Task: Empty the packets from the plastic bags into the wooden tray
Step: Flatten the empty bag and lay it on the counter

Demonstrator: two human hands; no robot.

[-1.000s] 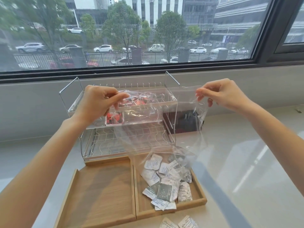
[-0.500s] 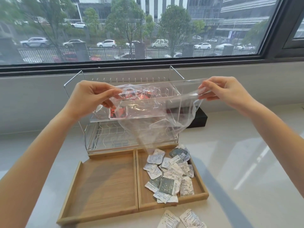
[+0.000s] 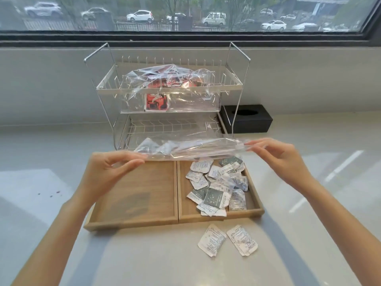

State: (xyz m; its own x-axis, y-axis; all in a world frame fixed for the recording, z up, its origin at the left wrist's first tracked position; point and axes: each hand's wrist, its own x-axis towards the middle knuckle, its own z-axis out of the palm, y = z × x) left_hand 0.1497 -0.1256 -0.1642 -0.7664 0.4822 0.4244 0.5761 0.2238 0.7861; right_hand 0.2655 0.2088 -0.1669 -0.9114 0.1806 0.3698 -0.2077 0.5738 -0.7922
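Note:
An emptied clear plastic bag (image 3: 191, 148) is stretched flat above the far edge of the wooden tray (image 3: 132, 220). My left hand (image 3: 111, 172) pinches the bag's left end and my right hand (image 3: 276, 157) pinches its right end. The tray has two compartments: the left one is bare wood, the right one holds a heap of several white and grey-green packets (image 3: 218, 186). Two white packets (image 3: 226, 239) lie on the counter in front of the tray. A second clear bag with red packets (image 3: 165, 85) lies on the top shelf of the wire rack (image 3: 235, 83).
The two-tier wire rack stands right behind the tray, its lower shelf bare. A black box (image 3: 247, 118) sits to the rack's right against the wall. The pale counter (image 3: 309, 203) stretches to both sides, and a window runs above the sill.
Both hands have come down from in front of the rack to just above the tray, with the bag now pulled flat between them. The camera has tilted downward.

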